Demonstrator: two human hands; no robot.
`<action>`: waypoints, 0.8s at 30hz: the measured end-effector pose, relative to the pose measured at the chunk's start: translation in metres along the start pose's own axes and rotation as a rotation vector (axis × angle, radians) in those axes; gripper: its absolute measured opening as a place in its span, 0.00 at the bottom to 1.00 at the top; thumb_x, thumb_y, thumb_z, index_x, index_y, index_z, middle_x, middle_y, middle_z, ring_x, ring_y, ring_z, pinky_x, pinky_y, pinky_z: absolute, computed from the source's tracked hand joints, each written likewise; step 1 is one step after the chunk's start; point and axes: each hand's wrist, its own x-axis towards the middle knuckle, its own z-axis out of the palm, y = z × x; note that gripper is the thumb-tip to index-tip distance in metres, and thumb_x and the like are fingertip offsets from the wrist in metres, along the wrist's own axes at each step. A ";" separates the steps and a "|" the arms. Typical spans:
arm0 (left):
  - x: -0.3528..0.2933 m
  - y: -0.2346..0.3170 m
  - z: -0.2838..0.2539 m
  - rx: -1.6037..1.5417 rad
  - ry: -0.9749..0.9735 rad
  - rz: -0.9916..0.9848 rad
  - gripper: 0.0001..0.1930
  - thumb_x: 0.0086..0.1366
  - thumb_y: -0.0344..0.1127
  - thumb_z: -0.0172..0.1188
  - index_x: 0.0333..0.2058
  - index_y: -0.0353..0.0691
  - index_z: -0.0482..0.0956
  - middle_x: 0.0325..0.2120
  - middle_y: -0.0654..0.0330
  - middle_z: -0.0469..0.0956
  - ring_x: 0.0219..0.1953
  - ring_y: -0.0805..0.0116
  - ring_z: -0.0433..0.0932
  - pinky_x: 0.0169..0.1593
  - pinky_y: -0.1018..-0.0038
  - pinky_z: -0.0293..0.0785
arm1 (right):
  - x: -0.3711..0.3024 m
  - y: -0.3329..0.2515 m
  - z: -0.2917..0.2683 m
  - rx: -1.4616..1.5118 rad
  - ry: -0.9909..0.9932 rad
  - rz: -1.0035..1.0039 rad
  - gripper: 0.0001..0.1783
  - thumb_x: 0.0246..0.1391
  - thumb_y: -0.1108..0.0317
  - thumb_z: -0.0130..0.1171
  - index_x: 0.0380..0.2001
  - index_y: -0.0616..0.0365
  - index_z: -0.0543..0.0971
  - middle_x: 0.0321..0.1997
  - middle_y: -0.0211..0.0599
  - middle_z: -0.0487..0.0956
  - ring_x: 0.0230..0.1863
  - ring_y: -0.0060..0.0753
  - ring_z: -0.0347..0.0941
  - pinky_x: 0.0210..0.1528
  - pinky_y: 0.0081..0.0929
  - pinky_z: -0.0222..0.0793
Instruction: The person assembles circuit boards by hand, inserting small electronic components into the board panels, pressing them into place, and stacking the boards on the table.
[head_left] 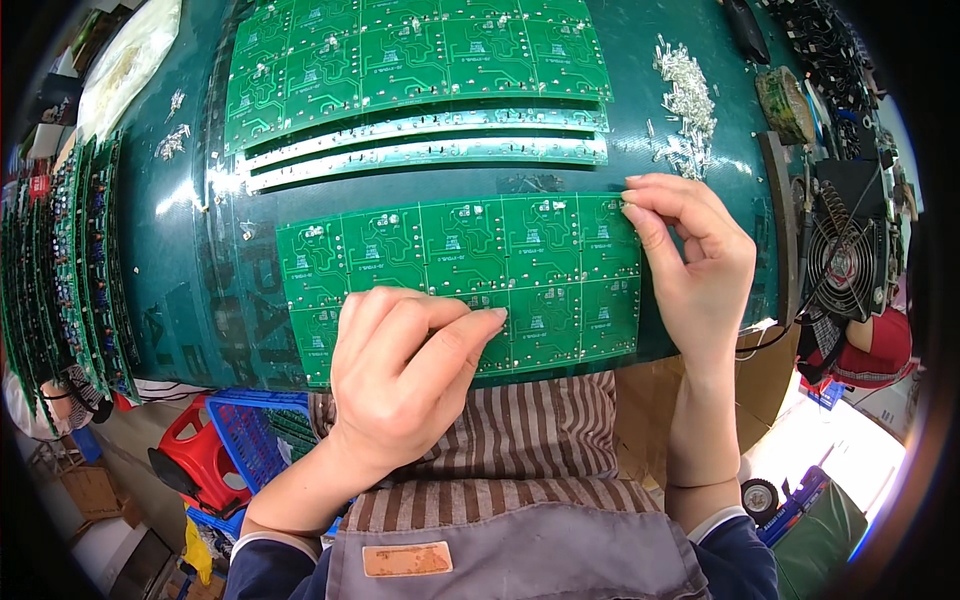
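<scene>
As I view it remotely, one green circuit-board panel (545, 270) lies near the front edge of the teal worktop (170, 330), closer to me than a set of similar panels (420, 60). Left hand (405, 375): over the panel's near half; thumb and forefinger narrow, tips together; whether a part sits between them, I cannot tell. Right hand (700, 235): at the panel's far right corner; finger and thumb narrow; whether they pinch the board or a small part, I cannot tell. Loose stock: one heap of small clear-and-silver components (687, 110), right; one smaller cluster (172, 140), left. Step in hand, I judge: fitting components at that corner. Next move, I judge, calls for straight seating without nudging the panel.
</scene>
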 end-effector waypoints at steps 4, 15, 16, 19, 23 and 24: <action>0.003 0.003 -0.006 -0.063 0.008 -0.081 0.12 0.49 0.20 0.70 0.33 0.41 0.85 0.28 0.64 0.80 0.30 0.64 0.77 0.35 0.70 0.69 | 0.006 -0.003 -0.011 0.250 0.041 0.261 0.13 0.50 0.84 0.65 0.41 0.63 0.85 0.36 0.37 0.82 0.33 0.24 0.77 0.38 0.20 0.74; 0.010 0.004 -0.044 -0.080 -0.076 -0.192 0.09 0.51 0.22 0.71 0.32 0.39 0.85 0.28 0.62 0.84 0.31 0.65 0.79 0.36 0.71 0.71 | 0.037 0.008 -0.029 -0.430 -0.103 -0.169 0.07 0.51 0.79 0.64 0.33 0.63 0.76 0.33 0.37 0.78 0.35 0.38 0.74 0.40 0.30 0.69; 0.008 0.004 -0.046 -0.054 -0.080 -0.210 0.09 0.51 0.23 0.72 0.32 0.40 0.85 0.28 0.62 0.83 0.31 0.65 0.78 0.36 0.71 0.70 | 0.033 0.004 -0.028 -0.422 -0.103 -0.171 0.07 0.51 0.79 0.64 0.33 0.63 0.76 0.33 0.37 0.78 0.35 0.38 0.74 0.40 0.30 0.69; 0.000 0.004 -0.046 -0.025 -0.073 -0.220 0.09 0.50 0.22 0.72 0.31 0.39 0.86 0.27 0.62 0.83 0.30 0.65 0.78 0.36 0.71 0.71 | 0.012 -0.019 -0.021 -0.177 -0.019 -0.012 0.04 0.54 0.81 0.60 0.33 0.63 0.76 0.31 0.33 0.76 0.29 0.24 0.69 0.34 0.18 0.64; -0.005 0.005 -0.048 -0.021 -0.066 -0.220 0.09 0.49 0.20 0.71 0.31 0.38 0.87 0.27 0.59 0.84 0.30 0.65 0.79 0.37 0.72 0.74 | -0.021 -0.062 0.007 0.251 -0.020 0.106 0.05 0.56 0.81 0.62 0.35 0.63 0.78 0.30 0.35 0.78 0.32 0.28 0.74 0.37 0.21 0.69; -0.005 0.005 -0.048 -0.023 -0.065 -0.220 0.09 0.49 0.20 0.71 0.31 0.38 0.87 0.27 0.59 0.84 0.30 0.65 0.79 0.37 0.72 0.74 | -0.027 -0.067 0.010 0.240 -0.073 0.040 0.05 0.55 0.80 0.63 0.35 0.62 0.78 0.31 0.35 0.79 0.32 0.29 0.75 0.37 0.23 0.71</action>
